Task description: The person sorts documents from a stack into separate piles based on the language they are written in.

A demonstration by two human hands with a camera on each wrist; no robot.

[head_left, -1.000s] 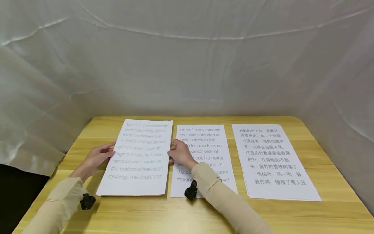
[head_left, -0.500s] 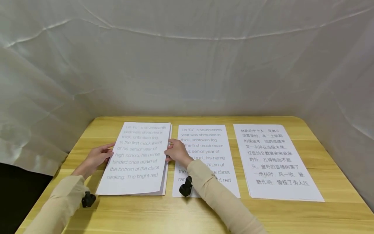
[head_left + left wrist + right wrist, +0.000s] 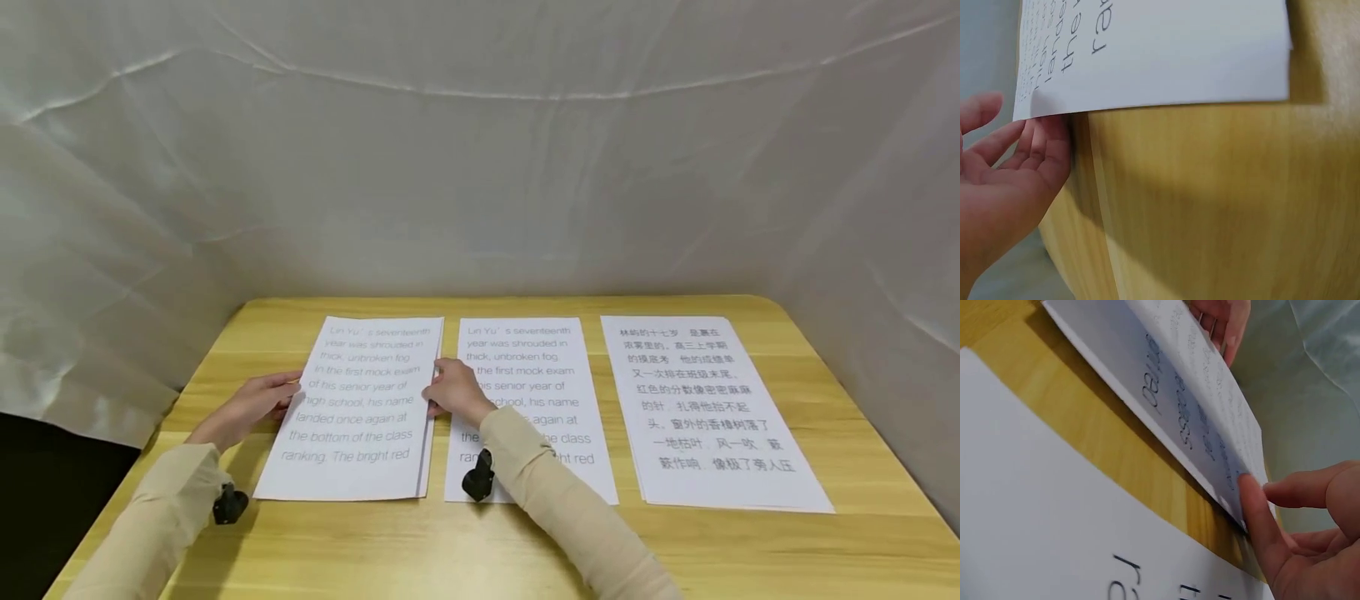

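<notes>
A small stack of white printed paper (image 3: 345,479) lies at the left of the table, its English text facing up. My right hand (image 3: 459,392) pinches the top sheet by its right edge between thumb and index finger. In the right wrist view that sheet (image 3: 1210,372) bows up from a lower printed sheet (image 3: 1129,381). My left hand (image 3: 251,407) is at the stack's left edge. The left wrist view has its fingers (image 3: 1038,150) fairly straight against the paper's edge, fingertips hidden under it, and the thumb (image 3: 982,111) raised apart from the sheet.
Beside the stack lies another English page (image 3: 521,329), partly covered by my right hand and sleeve. Farther right is a stack of Chinese-printed pages (image 3: 738,492). All lie on a wooden table (image 3: 375,550), with a pale fabric backdrop (image 3: 480,183) behind.
The top sheet's right edge swung left, baring the sheet beneath, then came partly back right, leaving a narrow strip. My left hand has shifted slightly right; my right hand keeps its pinch.
</notes>
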